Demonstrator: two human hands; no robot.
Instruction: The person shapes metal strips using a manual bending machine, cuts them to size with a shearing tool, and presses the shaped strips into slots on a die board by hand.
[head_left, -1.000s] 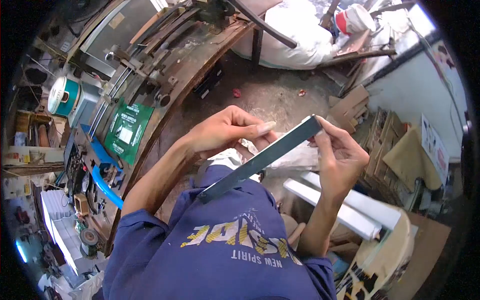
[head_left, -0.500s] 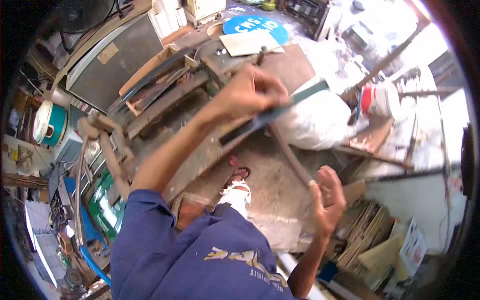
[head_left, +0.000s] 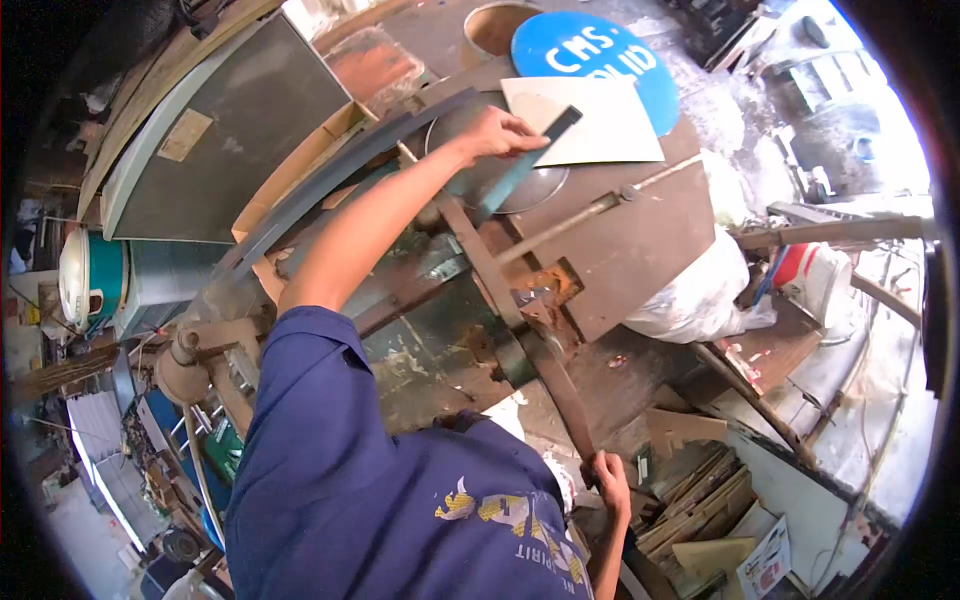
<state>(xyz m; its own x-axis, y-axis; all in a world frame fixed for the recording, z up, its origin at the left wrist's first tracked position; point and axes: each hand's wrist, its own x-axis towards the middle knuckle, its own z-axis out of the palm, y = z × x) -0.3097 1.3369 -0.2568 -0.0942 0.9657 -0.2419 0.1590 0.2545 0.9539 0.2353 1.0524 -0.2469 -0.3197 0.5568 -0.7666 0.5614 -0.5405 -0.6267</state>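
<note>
Now that my right fingers (head_left: 602,466) wrap the lever (head_left: 562,392), I'm working two-handed, strip (head_left: 524,167) pinched between my left fingers (head_left: 523,142).

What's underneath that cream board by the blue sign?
The cream board overlaps part of the blue sign, and a round greyish disc peeks out below. Anything else beneath is covered. In front, the left hand holds a dark green strip across it.
</note>
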